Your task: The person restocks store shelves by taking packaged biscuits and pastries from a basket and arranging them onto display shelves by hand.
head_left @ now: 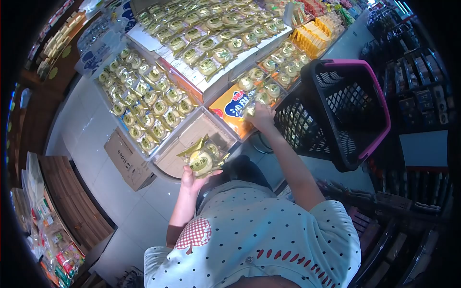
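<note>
My left hand (pixel 196 178) holds wrapped pastries (pixel 200 162) in clear and gold film, above a bare cardboard-lined corner of the display bin (pixel 177 149). At least two packets seem to be stacked in it. Reaching forward, my right hand (pixel 262 118) is closed, with a pale wrapped pastry (pixel 250 111) at its fingertips. It is over an orange printed card (pixel 229 115) in the neighbouring compartment. More wrapped pastries (pixel 269 91) lie just beyond those fingers. The fingers' undersides are hidden.
A black shopping basket (pixel 331 115) with a pink handle stands right of my right arm. Wrapped pastries fill the left bin (pixel 149 101) and the raised middle tray (pixel 206 33). Yellow packets (pixel 312 38) lie farther back. A cardboard box (pixel 127 161) sits on the tiled floor at left.
</note>
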### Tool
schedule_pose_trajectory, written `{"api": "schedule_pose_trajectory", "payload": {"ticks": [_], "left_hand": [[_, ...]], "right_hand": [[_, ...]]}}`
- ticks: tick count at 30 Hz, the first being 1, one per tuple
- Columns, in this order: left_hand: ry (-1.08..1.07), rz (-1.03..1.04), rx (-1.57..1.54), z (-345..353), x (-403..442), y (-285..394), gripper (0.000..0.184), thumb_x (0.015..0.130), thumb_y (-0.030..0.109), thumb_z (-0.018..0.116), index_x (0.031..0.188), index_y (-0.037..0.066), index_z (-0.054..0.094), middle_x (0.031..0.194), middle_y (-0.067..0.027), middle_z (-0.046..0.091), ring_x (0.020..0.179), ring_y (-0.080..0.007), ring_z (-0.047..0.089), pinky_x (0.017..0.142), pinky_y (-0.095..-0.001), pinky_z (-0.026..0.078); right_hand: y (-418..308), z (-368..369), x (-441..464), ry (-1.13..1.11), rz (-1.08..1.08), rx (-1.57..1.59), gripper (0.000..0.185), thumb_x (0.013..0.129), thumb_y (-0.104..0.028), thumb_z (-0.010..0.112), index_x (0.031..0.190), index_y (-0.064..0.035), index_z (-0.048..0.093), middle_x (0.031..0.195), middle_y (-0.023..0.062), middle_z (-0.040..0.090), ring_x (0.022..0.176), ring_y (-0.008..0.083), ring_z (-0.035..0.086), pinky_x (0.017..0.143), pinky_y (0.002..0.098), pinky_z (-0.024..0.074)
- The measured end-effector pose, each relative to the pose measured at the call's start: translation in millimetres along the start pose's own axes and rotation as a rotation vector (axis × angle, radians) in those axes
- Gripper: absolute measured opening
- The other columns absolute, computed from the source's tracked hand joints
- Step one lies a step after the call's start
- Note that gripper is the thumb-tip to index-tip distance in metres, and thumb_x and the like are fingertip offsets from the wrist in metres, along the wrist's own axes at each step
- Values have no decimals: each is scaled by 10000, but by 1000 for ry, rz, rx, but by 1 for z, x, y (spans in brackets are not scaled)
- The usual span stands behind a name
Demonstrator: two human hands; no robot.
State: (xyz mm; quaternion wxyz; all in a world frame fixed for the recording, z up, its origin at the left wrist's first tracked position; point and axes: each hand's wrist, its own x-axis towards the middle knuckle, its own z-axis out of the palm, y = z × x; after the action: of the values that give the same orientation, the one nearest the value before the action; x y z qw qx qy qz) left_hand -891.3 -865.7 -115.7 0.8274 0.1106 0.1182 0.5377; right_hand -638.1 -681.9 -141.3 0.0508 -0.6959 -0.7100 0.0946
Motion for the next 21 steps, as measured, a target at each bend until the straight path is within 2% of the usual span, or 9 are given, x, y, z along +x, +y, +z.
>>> {"api": "schedule_pose_trajectory", "payload": {"ticks": [5,8,10,11,12,13,15,17,21], "left_hand": [[24,-25,32,1,10,-2,981,623,573,696,1341,46,283,1311,-168,398,1190,-367,414,921,-581,388],[23,-56,30,1,20,-4,988,618,580,695,1343,51,281,1311,-165,398,1190,-368,412,924,-587,379],[7,-83,31,5,28,-5,991,617,581,695,1344,53,278,1312,-165,396,1193,-368,407,926,-589,377],[19,-88,16,10,33,-5,1038,607,582,702,1360,45,231,1354,-186,321,1232,-379,346,917,-586,393],[28,-99,1,16,38,-7,1085,597,582,708,1376,37,184,1395,-206,245,1271,-390,285,908,-582,409],[14,-135,6,19,43,-8,1085,597,582,708,1376,37,184,1395,-206,245,1271,-390,285,908,-582,409],[61,-121,68,26,54,-11,1080,588,607,697,1383,78,192,1390,-187,265,1257,-393,302,896,-617,394],[30,-190,148,42,73,-15,1079,580,639,682,1390,119,195,1396,-172,251,1261,-391,288,890,-631,385],[-75,-271,239,67,114,-27,1081,565,705,639,1394,172,196,1415,-160,189,1283,-399,230,864,-642,403]], "right_hand": [[-4,-4,-1,-94,-24,-33,569,662,-394,707,1066,-49,504,1018,146,579,1026,307,533,807,458,423],[-6,-12,-7,-183,-10,221,540,649,-313,745,1039,-24,508,1013,191,571,971,305,568,805,366,454],[-10,-36,-14,-164,-5,317,557,654,-296,747,1065,-16,496,1023,191,570,980,307,565,812,370,452],[-11,-52,-19,-147,-9,407,576,658,-280,750,1090,-8,485,1033,191,570,989,310,562,819,374,450],[-14,-76,-29,-114,5,556,602,663,-228,753,1132,11,460,1047,198,568,1008,321,553,838,369,439],[-18,-113,-43,-79,-1,666,593,659,-200,756,1122,20,457,1008,181,573,995,254,565,843,318,431],[-10,-165,-66,5,-71,874,493,658,-199,745,1023,12,488,919,173,589,868,257,599,769,325,459],[12,-213,-83,147,-128,955,510,667,-181,740,1058,5,472,923,144,591,872,198,593,783,302,458],[78,-295,-99,462,-79,735,536,688,-154,728,1117,-9,442,962,99,602,884,166,593,793,284,462]]}}
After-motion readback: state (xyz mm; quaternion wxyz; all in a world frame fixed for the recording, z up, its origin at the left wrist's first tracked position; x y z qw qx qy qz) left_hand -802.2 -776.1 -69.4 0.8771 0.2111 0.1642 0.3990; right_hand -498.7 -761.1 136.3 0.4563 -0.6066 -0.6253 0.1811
